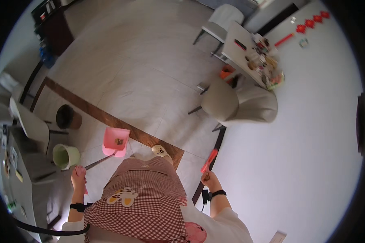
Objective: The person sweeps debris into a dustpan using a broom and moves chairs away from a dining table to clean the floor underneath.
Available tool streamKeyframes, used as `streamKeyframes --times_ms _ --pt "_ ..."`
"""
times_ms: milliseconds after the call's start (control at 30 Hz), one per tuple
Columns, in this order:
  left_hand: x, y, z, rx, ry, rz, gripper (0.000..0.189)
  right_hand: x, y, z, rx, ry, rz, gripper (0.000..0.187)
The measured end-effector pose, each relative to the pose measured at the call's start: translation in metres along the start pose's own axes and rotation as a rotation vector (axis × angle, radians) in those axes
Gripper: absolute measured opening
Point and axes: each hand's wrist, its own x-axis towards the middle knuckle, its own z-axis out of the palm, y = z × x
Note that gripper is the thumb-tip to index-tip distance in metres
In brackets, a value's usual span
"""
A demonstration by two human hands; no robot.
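Note:
My left hand [78, 175] grips the handle of a pink long-handled dustpan [111, 140], whose metal shaft slants down to the pan. A small brownish scrap [119, 141] lies in the pan, behind its toothed edge. Off to the right, my right hand [211, 180] is closed around the handle of a red broom [210, 161]. The broom's head is close to the dark baseboard along the white wall; whether it touches the floor, I cannot tell. A slipper [160, 150] on my foot shows below the checked apron [149, 194].
Left of the dustpan stand a pale green bin [66, 156] and a dark-lined bin [68, 117], near a grey desk [26, 170] and a white chair [30, 126]. A beige chair [231, 103] and a cluttered table [240, 45] line the right wall. A brown strip [109, 117] crosses the tiled floor.

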Motion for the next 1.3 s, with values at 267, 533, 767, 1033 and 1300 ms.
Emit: streamKeyframes --times_ms 267,533,767,1033,1300 --pt "-0.091 0.021 0.021 -0.062 0.293 -0.137 0.023 0.077 -0.004 0.141 -1.899 -0.845 -0.655 0.007" --pt "-0.186 -0.007 0.090 -0.221 0.543 -0.197 0.024 0.042 0.042 0.297 -0.907 -0.674 0.496 0.023" --pt "-0.286 -0.041 0.158 -0.349 0.723 -0.213 0.028 0.043 0.009 0.315 -1.115 -0.494 0.738 0.028" --pt "-0.388 -0.096 0.244 -0.516 0.970 -0.351 0.020 0.035 -0.092 0.238 -2.586 -0.614 -0.361 0.030" --pt "-0.467 -0.121 0.341 -0.634 1.120 -0.423 0.022 0.009 -0.113 0.260 -3.347 -0.757 -1.186 0.032"
